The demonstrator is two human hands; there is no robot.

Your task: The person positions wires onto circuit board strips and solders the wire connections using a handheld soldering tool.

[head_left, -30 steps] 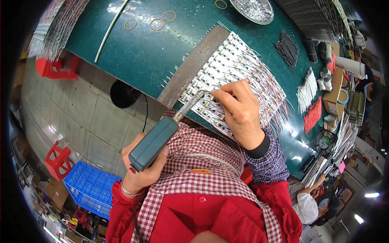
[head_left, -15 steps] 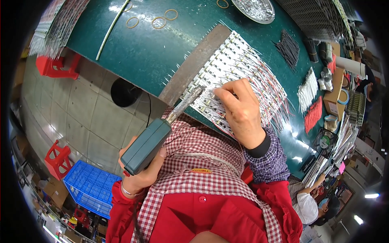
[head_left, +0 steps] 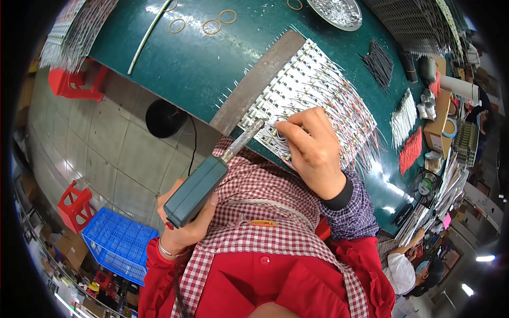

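Two red stools (head_left: 74,85) and a blue crate (head_left: 119,246) are seen on the tiled floor at far left, well apart from the green bench (head_left: 201,58). Left hand (head_left: 183,225): closed around the teal handle of a soldering gun (head_left: 199,188), whose metal barrel is angled up and right so that its tip meets the near edge of the white strip panel (head_left: 313,85). A rusty metal bar (head_left: 254,85) is laid along the panel's left edge, apparently as a weight or stop. Right hand (head_left: 313,151): rested on the panel, fingers pinched narrow on something fine at the tip; what is held cannot be told. Open bench surface is left to the left of the bar; several rubber bands (head_left: 212,24) lie farther off. Bundles of black wires (head_left: 379,63) and red wires (head_left: 412,151) are kept to the right, within reach.
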